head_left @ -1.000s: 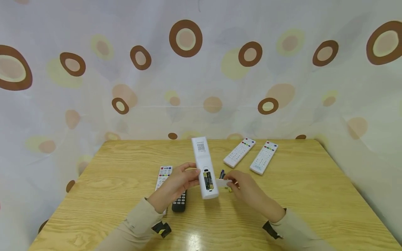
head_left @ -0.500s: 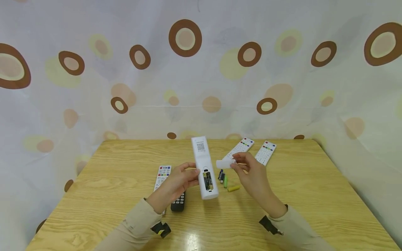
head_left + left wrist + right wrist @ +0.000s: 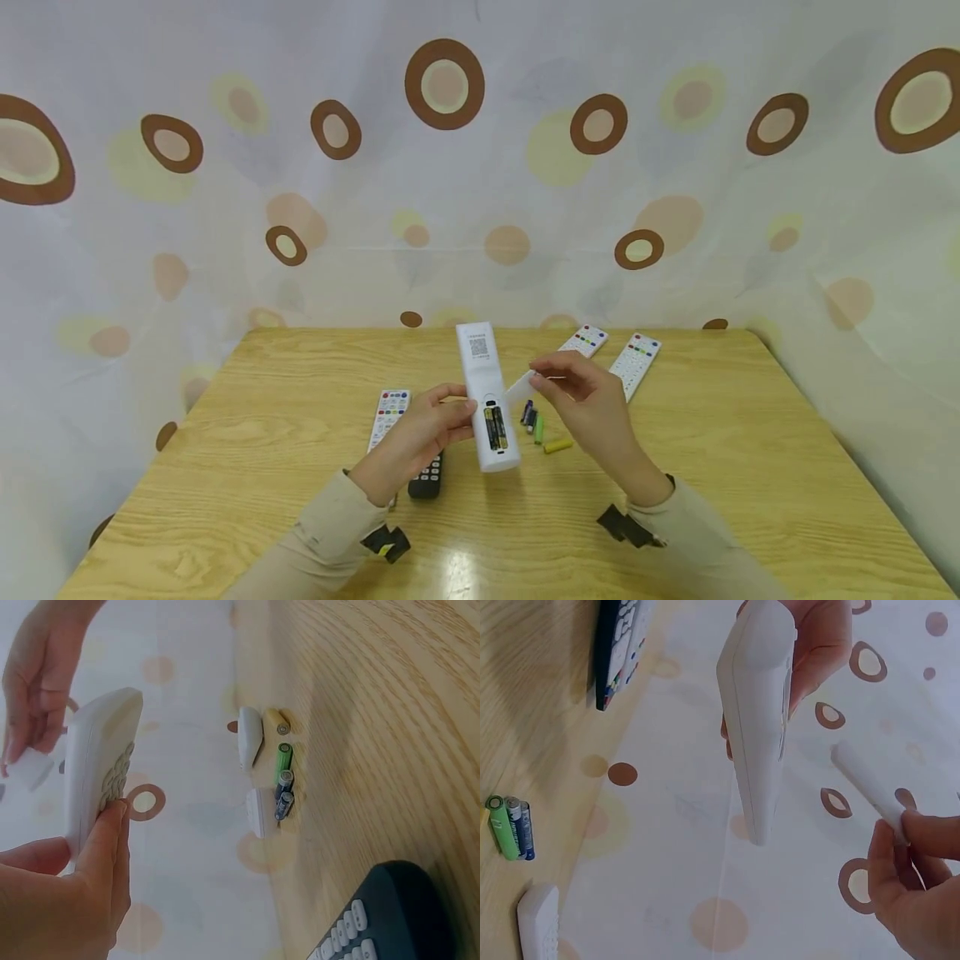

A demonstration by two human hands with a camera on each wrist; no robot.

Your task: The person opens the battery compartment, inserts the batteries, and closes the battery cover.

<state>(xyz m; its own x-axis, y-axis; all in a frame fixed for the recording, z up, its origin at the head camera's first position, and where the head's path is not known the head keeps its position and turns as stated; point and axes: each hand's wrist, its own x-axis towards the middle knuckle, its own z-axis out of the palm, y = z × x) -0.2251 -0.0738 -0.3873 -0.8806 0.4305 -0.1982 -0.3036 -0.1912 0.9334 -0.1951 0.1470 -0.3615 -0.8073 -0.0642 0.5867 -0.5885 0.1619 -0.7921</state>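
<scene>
A white remote control [image 3: 483, 375] is held up above the table in my left hand [image 3: 423, 433], its back toward the head camera. Two black and gold batteries [image 3: 496, 428] lie side by side in its uncovered battery compartment. My right hand [image 3: 588, 408] pinches a white battery cover [image 3: 520, 387] by one end, just right of the compartment. In the right wrist view the cover [image 3: 866, 780] is tilted and apart from the remote. The left wrist view shows my left thumb on one side of the remote [image 3: 101, 765] and fingers on its button side.
Loose batteries lie on the wooden table [image 3: 300, 375]: a yellow one [image 3: 557, 446], a green one [image 3: 539, 430] and two dark blue ones [image 3: 529, 414]. Two white remotes [image 3: 635, 367] lie at the back right. A black remote [image 3: 425, 482] and another white remote [image 3: 387, 412] lie under my left arm.
My right hand has lifted the battery cover from low beside the remote, then moved it left toward the compartment and tilted it. The left hand and remote have hardly moved.
</scene>
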